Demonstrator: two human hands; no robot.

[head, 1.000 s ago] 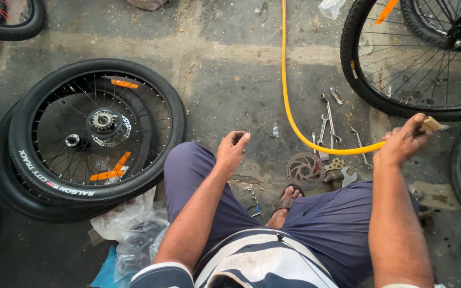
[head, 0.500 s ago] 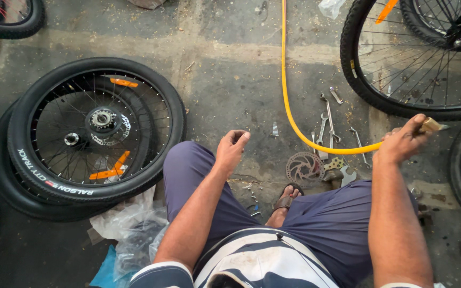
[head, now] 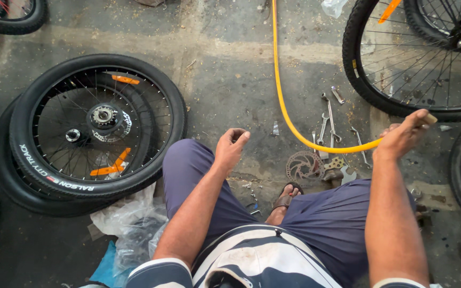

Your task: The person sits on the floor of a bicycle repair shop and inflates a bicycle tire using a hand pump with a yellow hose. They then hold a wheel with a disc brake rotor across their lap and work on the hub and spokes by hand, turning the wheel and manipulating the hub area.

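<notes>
Gripping the end of a long yellow rubber hose (head: 283, 106), the right hand (head: 401, 136) is clenched around it just short of the upright black spoked bicycle wheel (head: 401, 58), while the left hand (head: 230, 149) rests loosely curled and empty on the knee. The hose runs away across the concrete floor (head: 230, 69); a tug might drag it through the scattered steel spanners (head: 327, 125) and the silver brake disc rotor (head: 304, 166) just beside the sandalled foot (head: 286, 196). To the left, two black-tyred wheels lie stacked (head: 97, 128), with crumpled clear plastic bags (head: 129, 224) beneath, crowding any shift that way.
</notes>
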